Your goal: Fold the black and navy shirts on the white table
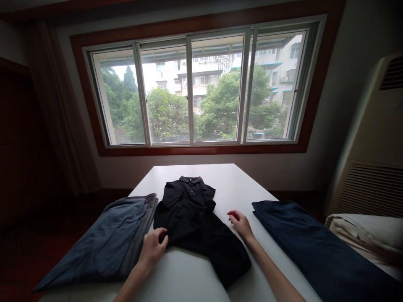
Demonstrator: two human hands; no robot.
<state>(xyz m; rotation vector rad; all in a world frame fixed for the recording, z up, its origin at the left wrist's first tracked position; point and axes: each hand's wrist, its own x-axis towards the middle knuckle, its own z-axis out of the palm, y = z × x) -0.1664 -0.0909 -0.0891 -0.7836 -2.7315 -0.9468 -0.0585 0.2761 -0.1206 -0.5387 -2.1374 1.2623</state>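
A black polo shirt point(192, 218) lies front-up on the white table point(233, 184), collar away from me, its sleeves folded in. My left hand point(153, 247) rests at the shirt's left edge, fingers curled against the fabric. My right hand point(241, 224) hovers just right of the shirt over bare table, fingers loosely bent and apart, holding nothing.
A folded grey-blue garment point(107, 243) lies on the table's left side and dark navy trousers point(315, 247) on the right. A wide window point(201, 88) fills the far wall. A standing air conditioner point(374, 138) and pale bedding point(365, 230) are at the right.
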